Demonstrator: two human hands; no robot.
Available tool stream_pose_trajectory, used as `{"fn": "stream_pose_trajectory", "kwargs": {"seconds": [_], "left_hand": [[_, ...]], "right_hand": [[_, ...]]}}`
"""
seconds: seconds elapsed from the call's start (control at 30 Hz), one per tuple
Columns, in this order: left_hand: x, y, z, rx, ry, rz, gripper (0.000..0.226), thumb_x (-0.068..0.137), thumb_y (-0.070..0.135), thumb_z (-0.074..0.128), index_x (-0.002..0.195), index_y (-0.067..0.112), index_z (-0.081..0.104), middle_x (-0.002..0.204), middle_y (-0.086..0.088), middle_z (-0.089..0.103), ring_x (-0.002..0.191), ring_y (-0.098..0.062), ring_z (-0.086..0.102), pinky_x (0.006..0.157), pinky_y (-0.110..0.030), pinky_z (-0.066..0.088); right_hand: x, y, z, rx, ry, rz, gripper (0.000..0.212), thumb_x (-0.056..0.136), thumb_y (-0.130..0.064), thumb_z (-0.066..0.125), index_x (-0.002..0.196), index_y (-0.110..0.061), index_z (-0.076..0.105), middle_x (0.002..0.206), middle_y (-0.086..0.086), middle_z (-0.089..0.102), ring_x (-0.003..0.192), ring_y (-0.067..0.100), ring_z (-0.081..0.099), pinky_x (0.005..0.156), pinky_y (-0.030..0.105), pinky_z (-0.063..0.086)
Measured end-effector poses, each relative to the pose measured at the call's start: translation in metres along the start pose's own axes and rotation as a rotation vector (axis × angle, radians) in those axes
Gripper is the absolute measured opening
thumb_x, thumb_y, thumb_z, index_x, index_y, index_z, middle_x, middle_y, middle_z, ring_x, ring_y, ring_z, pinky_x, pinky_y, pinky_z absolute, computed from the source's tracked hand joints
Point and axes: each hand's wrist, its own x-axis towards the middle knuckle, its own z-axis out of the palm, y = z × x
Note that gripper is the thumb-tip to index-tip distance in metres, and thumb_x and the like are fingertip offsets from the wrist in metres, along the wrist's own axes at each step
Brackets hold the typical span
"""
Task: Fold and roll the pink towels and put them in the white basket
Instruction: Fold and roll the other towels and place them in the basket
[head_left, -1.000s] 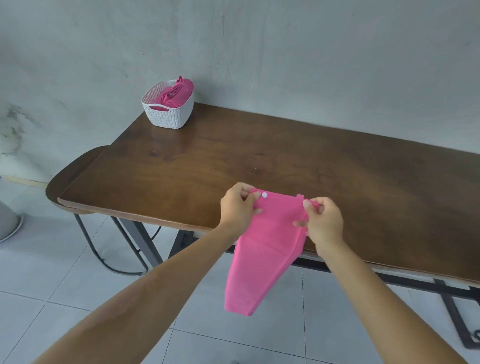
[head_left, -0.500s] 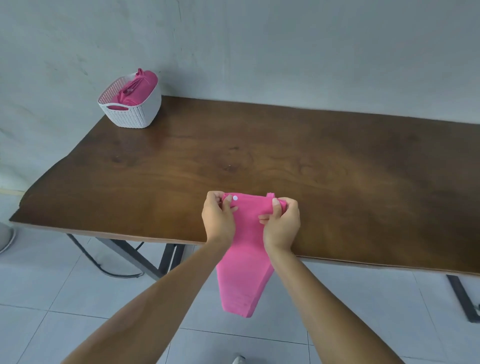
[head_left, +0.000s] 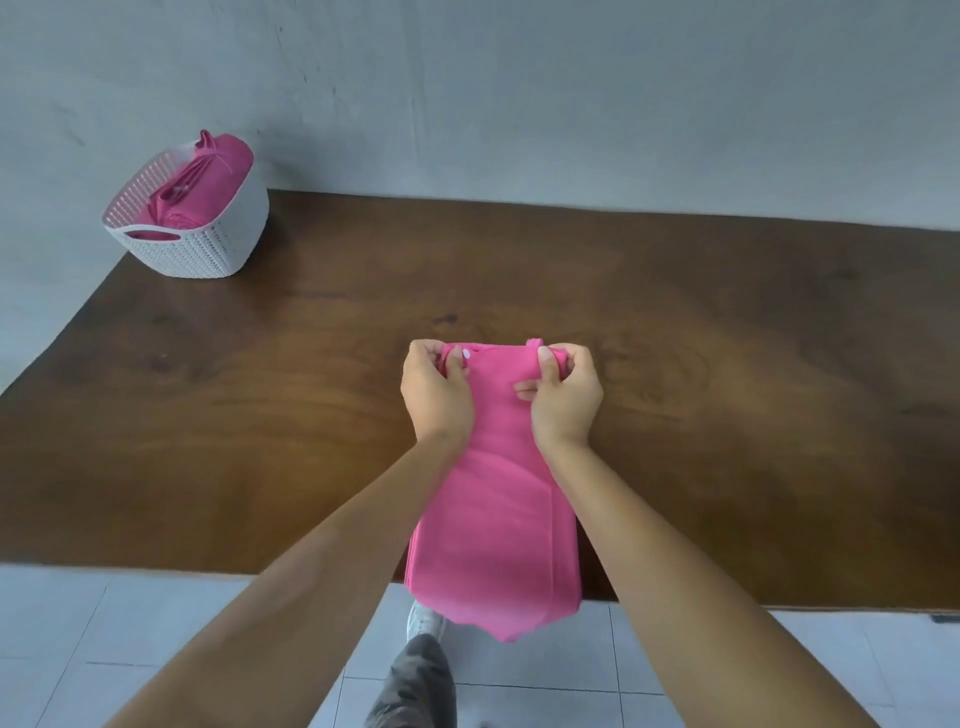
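A folded pink towel (head_left: 493, 519) lies lengthwise on the brown wooden table (head_left: 260, 415), its near end hanging a little over the front edge. My left hand (head_left: 436, 395) pinches the towel's far left corner, beside a small white snap. My right hand (head_left: 566, 400) pinches the far right corner, next to a small loop. A white woven basket (head_left: 208, 244) stands at the table's far left corner, with other pink towels (head_left: 202, 176) in it.
A grey wall runs behind the table. Pale floor tiles show in front of the table, along with my leg and a white shoe (head_left: 426, 621) below the towel's hanging end.
The towel hung over the table's front edge from both hands; now most of it lies flat on the tabletop. My hands moved forward, and the view came closer over the table.
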Motion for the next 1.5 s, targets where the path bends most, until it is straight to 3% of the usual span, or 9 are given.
{"fn": "stream_pose_trajectory", "kwargs": {"seconds": [0.27, 0.4, 0.5, 0.63, 0.7, 0.87, 1.0, 1.27, 1.5], "left_hand": [[0.086, 0.015, 0.054, 0.032, 0.031, -0.004, 0.009, 0.1, 0.022, 0.061, 0.092, 0.024, 0.055, 0.093, 0.002, 0.068, 0.085, -0.011, 0.063, 0.071, -0.011, 0.044], [0.129, 0.017, 0.082, 0.032, 0.053, 0.011, 0.005, 0.1, 0.021, 0.059, 0.097, 0.022, 0.055, 0.095, 0.001, 0.068, 0.09, -0.016, 0.065, 0.081, -0.029, 0.05], [0.157, 0.02, 0.1, 0.004, 0.055, 0.008, 0.007, 0.101, 0.018, 0.056, 0.107, 0.019, 0.053, 0.1, 0.001, 0.067, 0.093, -0.017, 0.067, 0.083, -0.032, 0.052], [0.189, 0.029, 0.12, -0.029, 0.041, 0.019, 0.016, 0.1, 0.012, 0.054, 0.114, 0.016, 0.047, 0.098, 0.0, 0.066, 0.093, -0.016, 0.063, 0.072, -0.008, 0.042], [0.203, 0.033, 0.13, -0.04, 0.039, 0.033, 0.017, 0.099, 0.01, 0.054, 0.109, 0.018, 0.043, 0.096, -0.002, 0.065, 0.091, -0.017, 0.061, 0.067, -0.005, 0.04], [0.237, 0.04, 0.149, -0.092, 0.013, 0.059, 0.021, 0.094, 0.011, 0.064, 0.101, 0.022, 0.048, 0.102, 0.0, 0.062, 0.091, -0.013, 0.063, 0.082, -0.026, 0.052], [0.254, 0.044, 0.163, -0.125, -0.041, 0.162, 0.027, 0.092, 0.005, 0.064, 0.108, 0.02, 0.049, 0.116, 0.002, 0.048, 0.097, -0.006, 0.057, 0.089, -0.016, 0.048], [0.268, 0.046, 0.176, 0.005, -0.215, 0.273, 0.011, 0.087, 0.026, 0.069, 0.083, 0.023, 0.059, 0.082, 0.008, 0.063, 0.086, -0.015, 0.059, 0.08, -0.034, 0.05], [0.265, 0.05, 0.176, 0.067, -0.237, 0.224, 0.015, 0.091, 0.032, 0.066, 0.081, 0.021, 0.068, 0.078, 0.011, 0.067, 0.078, -0.009, 0.063, 0.076, -0.031, 0.051]], "right_hand": [[0.088, -0.001, 0.05, -0.034, 0.014, 0.001, 0.022, 0.105, -0.013, 0.041, 0.09, -0.016, 0.056, 0.095, 0.013, 0.071, 0.052, 0.02, 0.07, 0.055, 0.038, 0.06], [0.132, -0.003, 0.074, -0.037, 0.024, 0.007, 0.021, 0.106, -0.013, 0.043, 0.09, -0.017, 0.056, 0.091, 0.012, 0.071, 0.051, 0.02, 0.07, 0.052, 0.035, 0.059], [0.161, -0.005, 0.09, -0.012, 0.033, 0.019, 0.018, 0.106, -0.013, 0.045, 0.094, -0.013, 0.058, 0.08, 0.0, 0.068, 0.05, 0.019, 0.069, 0.051, 0.031, 0.057], [0.197, -0.005, 0.107, 0.0, 0.035, 0.023, 0.016, 0.106, -0.014, 0.047, 0.097, -0.01, 0.06, 0.08, -0.002, 0.07, 0.049, 0.019, 0.068, 0.05, 0.028, 0.056], [0.214, -0.005, 0.116, -0.004, 0.038, 0.018, 0.017, 0.106, -0.015, 0.047, 0.095, -0.015, 0.059, 0.082, -0.001, 0.07, 0.05, 0.02, 0.069, 0.051, 0.028, 0.056], [0.251, -0.006, 0.135, -0.03, 0.033, 0.018, 0.015, 0.107, -0.016, 0.049, 0.1, -0.014, 0.062, 0.083, -0.002, 0.068, 0.053, 0.021, 0.07, 0.054, 0.029, 0.058], [0.273, -0.007, 0.147, -0.046, 0.02, 0.011, 0.015, 0.107, -0.016, 0.048, 0.11, -0.011, 0.062, 0.091, -0.002, 0.065, 0.051, 0.016, 0.069, 0.053, 0.026, 0.057], [0.293, -0.011, 0.154, -0.03, 0.002, 0.03, 0.025, 0.108, -0.012, 0.045, 0.132, -0.009, 0.052, 0.131, 0.007, 0.055, 0.054, 0.013, 0.069, 0.057, 0.027, 0.06], [0.268, -0.023, 0.131, 0.011, 0.015, 0.127, 0.021, 0.107, -0.013, 0.048, 0.127, -0.011, 0.054, 0.124, 0.001, 0.059, 0.061, 0.019, 0.072, 0.06, 0.025, 0.059]]}}
